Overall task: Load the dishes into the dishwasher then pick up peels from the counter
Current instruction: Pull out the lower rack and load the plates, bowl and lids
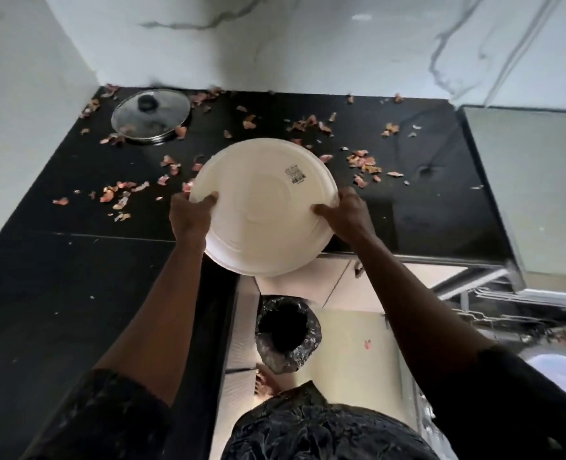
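Left hand [188, 215] and right hand [346, 214] grasp opposite rims of an upturned white plate [261, 207], with their fingers [208, 200] curled onto its underside. It is held tilted above the near edge of the black counter [76, 260]. Peels [364, 162] are scattered across the far counter. Glass lid [150, 116] far left, dishwasher rack [507, 305] right, bagged bin [286, 333] on the floor below.

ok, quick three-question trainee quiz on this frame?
1. True or false: only the left hand grips the plate.
2. The lid lies: A on the plate; B on the counter; C in the left hand.
3. What litters the counter?
Key: 1 false, the right hand grips it too; 2 B; 3 peels.
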Motion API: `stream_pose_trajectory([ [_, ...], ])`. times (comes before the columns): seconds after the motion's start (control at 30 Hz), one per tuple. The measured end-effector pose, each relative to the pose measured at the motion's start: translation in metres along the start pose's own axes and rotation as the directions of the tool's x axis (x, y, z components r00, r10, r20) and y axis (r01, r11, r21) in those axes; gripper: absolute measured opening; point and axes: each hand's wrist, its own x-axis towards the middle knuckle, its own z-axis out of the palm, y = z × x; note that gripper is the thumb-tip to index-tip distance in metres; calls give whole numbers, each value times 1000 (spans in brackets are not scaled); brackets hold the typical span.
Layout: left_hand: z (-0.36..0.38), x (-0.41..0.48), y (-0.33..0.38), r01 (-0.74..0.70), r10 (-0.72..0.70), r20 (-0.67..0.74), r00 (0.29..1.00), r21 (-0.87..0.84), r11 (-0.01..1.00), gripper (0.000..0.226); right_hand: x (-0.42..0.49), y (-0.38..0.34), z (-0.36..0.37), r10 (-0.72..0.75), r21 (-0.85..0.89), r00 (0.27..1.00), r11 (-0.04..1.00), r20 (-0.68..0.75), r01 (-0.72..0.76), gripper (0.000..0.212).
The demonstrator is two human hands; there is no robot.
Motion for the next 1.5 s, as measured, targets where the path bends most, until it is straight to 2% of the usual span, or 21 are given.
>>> stream_pose_trajectory([
  [0.13,56,-62,9,-119,104,127,986,118,986,55,-34,64,-59,153,53,985,987,-85,-149,58],
  [0.23,97,-112,17,-149,114,234,965,138,979,51,-62,109,-102,225,117,963,971,-149,-209,57],
  [0.27,111,-127,18,-157,118,263,957,132,979,52,-72,125,-115,256,134,952,963,-168,-235,58],
  [0.37,156,-164,16,-187,123,335,934,167,968,73,-101,168,-151,336,168,916,938,-220,-303,67],
  [0.53,226,-244,19,-302,163,507,846,205,931,63,-153,234,-211,458,221,823,888,-336,-404,72],
  [0.67,279,-304,16,-415,201,647,735,196,888,55,-198,278,-249,552,282,732,834,-399,-475,73],
  [0.77,308,-342,16,-479,193,737,648,197,856,60,-230,303,-267,628,353,650,778,-428,-519,72],
  [0.87,340,-367,10,-557,205,817,540,164,814,67,-259,323,-277,684,421,558,729,-469,-540,71],
  [1.0,368,-402,7,-656,193,912,361,101,748,58,-290,343,-277,749,515,431,661,-503,-546,70],
  [1.07,378,-414,6,-687,170,940,295,85,722,66,-301,349,-274,771,557,381,634,-511,-537,69],
  [1.2,390,-438,3,-743,145,973,178,36,668,66,-321,357,-264,812,610,278,573,-513,-548,68],
  [1.4,400,-457,-13,-848,93,996,-5,-53,528,67,-341,366,-234,861,704,108,473,-498,-529,64],
  [1.5,407,-464,-22,-870,47,998,-50,-67,488,62,-348,368,-222,883,741,44,417,-467,-527,65],
])
